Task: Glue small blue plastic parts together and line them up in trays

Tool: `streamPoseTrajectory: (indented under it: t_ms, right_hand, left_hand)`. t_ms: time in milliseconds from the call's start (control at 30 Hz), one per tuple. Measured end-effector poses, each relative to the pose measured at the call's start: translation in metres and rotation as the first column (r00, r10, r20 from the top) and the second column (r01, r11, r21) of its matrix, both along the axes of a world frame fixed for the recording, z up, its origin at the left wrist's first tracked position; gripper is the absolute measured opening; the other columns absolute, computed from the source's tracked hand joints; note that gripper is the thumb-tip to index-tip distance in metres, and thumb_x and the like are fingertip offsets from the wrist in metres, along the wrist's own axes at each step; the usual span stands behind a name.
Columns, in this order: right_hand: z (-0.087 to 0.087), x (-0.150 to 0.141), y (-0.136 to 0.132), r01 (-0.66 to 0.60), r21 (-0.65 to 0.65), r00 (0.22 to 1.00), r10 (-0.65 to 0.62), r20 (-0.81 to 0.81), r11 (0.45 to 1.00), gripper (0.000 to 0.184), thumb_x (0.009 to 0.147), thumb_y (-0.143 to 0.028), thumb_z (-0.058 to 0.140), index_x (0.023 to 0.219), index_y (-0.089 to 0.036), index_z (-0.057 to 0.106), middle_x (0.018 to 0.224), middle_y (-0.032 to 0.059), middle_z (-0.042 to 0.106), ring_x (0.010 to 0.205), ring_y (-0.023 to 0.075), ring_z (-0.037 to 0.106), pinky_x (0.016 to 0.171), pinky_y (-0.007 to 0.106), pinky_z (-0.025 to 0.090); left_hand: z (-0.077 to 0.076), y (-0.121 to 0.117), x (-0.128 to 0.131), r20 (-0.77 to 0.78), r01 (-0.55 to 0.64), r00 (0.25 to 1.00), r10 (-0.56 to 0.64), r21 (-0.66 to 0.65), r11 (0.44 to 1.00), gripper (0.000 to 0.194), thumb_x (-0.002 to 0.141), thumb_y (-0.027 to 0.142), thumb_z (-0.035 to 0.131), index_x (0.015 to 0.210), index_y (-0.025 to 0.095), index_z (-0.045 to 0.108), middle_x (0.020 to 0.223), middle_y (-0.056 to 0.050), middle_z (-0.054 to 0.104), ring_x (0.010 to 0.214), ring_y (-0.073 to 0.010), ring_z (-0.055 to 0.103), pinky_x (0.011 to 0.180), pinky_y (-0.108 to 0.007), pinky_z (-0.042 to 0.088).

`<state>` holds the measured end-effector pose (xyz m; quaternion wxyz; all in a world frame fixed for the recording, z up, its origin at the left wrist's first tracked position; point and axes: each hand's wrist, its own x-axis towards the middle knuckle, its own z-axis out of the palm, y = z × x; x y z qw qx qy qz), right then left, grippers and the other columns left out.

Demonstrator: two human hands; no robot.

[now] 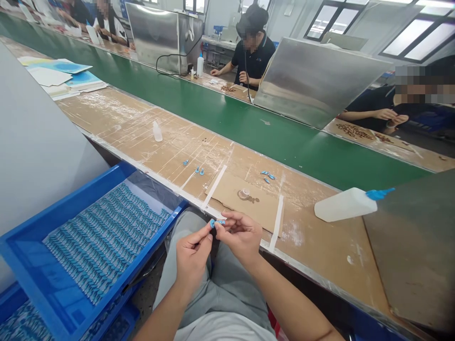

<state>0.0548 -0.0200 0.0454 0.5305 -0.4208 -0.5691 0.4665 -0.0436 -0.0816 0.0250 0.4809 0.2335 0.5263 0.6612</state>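
Note:
Above my lap, near the table edge, both hands are close together with fingertips pinched. My left hand [193, 255] is closed on a small blue part [212, 223] with a rounded end. My right hand [243, 237] pinches a second small blue piece [221, 221] right beside it; whether the two are joined I cannot tell. Just beyond lies a cardboard sheet [234, 189] taped down with white strips, bearing a small clear cup [243, 193] and wet spots. Several blue pieces [268, 175] lie behind it, and 3 blue parts [197, 169] stand to the left.
A blue tray [39, 293] at my left holds rows of small blue pieces, above another tray. A white bottle with a blue nozzle [344, 204] lies at right; a small bottle [157, 131] stands left. Across the green belt [227, 113] people work beside metal panels [313, 80].

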Motion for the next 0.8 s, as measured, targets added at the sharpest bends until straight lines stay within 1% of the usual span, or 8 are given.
streamPoseTrajectory:
  t_ms: [67, 167, 233, 333, 433, 567, 700, 800]
  right_hand:
    - [0.001, 0.001, -0.002, 0.012, -0.005, 1.000, -0.012, -0.009, 1.000, 0.025, 0.063, -0.022, 0.078, 0.085, -0.018, 0.067, 0.062, 0.0002, 0.069, 0.050, 0.0134, 0.064, 0.050, 0.022, 0.056]
    - [0.000, 0.001, -0.004, 0.012, -0.001, 0.999, -0.012, -0.037, 1.000, 0.027, 0.064, -0.023, 0.079, 0.087, -0.018, 0.066, 0.065, 0.0013, 0.069, 0.054, 0.0143, 0.065, 0.052, 0.023, 0.057]
    - [-0.002, 0.001, -0.005, -0.003, -0.017, 0.998, 0.002, -0.057, 1.000, 0.026, 0.065, -0.023, 0.080, 0.087, -0.018, 0.066, 0.067, 0.0023, 0.070, 0.055, 0.0149, 0.066, 0.052, 0.024, 0.057]
    - [-0.004, 0.001, -0.006, -0.027, -0.058, 0.995, 0.022, -0.094, 0.998, 0.026, 0.066, -0.024, 0.079, 0.086, -0.018, 0.065, 0.069, 0.0030, 0.070, 0.055, 0.0149, 0.066, 0.051, 0.024, 0.057]
    - [-0.004, 0.000, -0.007, -0.046, -0.071, 0.991, 0.036, -0.130, 0.996, 0.025, 0.065, -0.022, 0.079, 0.085, -0.018, 0.064, 0.067, 0.0019, 0.070, 0.052, 0.0139, 0.065, 0.050, 0.023, 0.057]
    - [-0.004, 0.000, -0.006, -0.067, -0.062, 0.989, 0.058, -0.137, 0.996, 0.026, 0.064, -0.017, 0.078, 0.086, -0.018, 0.065, 0.060, -0.0016, 0.066, 0.047, 0.0117, 0.063, 0.047, 0.021, 0.055]
    - [-0.003, 0.000, -0.002, -0.111, -0.061, 0.986, 0.102, -0.128, 0.992, 0.029, 0.063, -0.016, 0.078, 0.090, -0.018, 0.067, 0.058, -0.0031, 0.064, 0.046, 0.0106, 0.062, 0.047, 0.020, 0.054]
    - [-0.004, -0.002, -0.001, -0.105, -0.067, 0.986, 0.096, -0.135, 0.992, 0.029, 0.065, -0.017, 0.078, 0.092, -0.018, 0.067, 0.061, -0.0025, 0.065, 0.050, 0.0107, 0.063, 0.050, 0.019, 0.055]
  left_hand:
    - [0.001, -0.001, -0.002, -0.074, 0.004, 0.997, -0.004, 0.000, 1.000, 0.034, 0.068, 0.024, 0.072, 0.101, 0.017, 0.073, 0.049, 0.003, 0.054, 0.044, -0.0057, 0.034, 0.040, -0.020, 0.028]
    - [0.002, -0.002, -0.003, -0.190, -0.008, 0.982, 0.010, 0.014, 1.000, 0.031, 0.069, 0.025, 0.072, 0.099, 0.018, 0.074, 0.064, -0.001, 0.065, 0.051, -0.0087, 0.044, 0.046, -0.022, 0.037]
    - [0.002, -0.002, -0.003, -0.258, -0.029, 0.965, 0.034, 0.022, 0.999, 0.028, 0.070, 0.027, 0.071, 0.097, 0.019, 0.075, 0.066, -0.002, 0.066, 0.054, -0.0106, 0.049, 0.050, -0.023, 0.041]
    - [0.000, -0.004, -0.002, -0.328, -0.071, 0.941, 0.083, 0.048, 0.996, 0.024, 0.071, 0.027, 0.070, 0.094, 0.021, 0.076, 0.057, 0.001, 0.060, 0.052, -0.0104, 0.047, 0.053, -0.024, 0.042]
    - [-0.001, -0.006, -0.001, -0.383, -0.111, 0.913, 0.137, 0.089, 0.990, 0.021, 0.070, 0.025, 0.071, 0.089, 0.021, 0.076, 0.049, 0.005, 0.047, 0.048, -0.0076, 0.037, 0.050, -0.022, 0.036]
    - [0.001, -0.006, -0.004, -0.466, -0.096, 0.870, 0.163, 0.164, 0.982, 0.015, 0.070, 0.023, 0.070, 0.083, 0.019, 0.076, 0.047, 0.007, 0.031, 0.047, -0.0069, 0.029, 0.048, -0.023, 0.028]
    - [0.005, -0.004, -0.010, -0.514, -0.058, 0.846, 0.142, 0.175, 0.983, 0.012, 0.069, 0.021, 0.071, 0.080, 0.019, 0.076, 0.048, 0.007, 0.028, 0.046, -0.0064, 0.028, 0.048, -0.023, 0.025]
    - [0.005, -0.003, -0.012, -0.500, -0.065, 0.854, 0.142, 0.168, 0.984, 0.014, 0.068, 0.020, 0.071, 0.081, 0.019, 0.077, 0.048, 0.007, 0.028, 0.047, -0.0064, 0.027, 0.048, -0.023, 0.025]
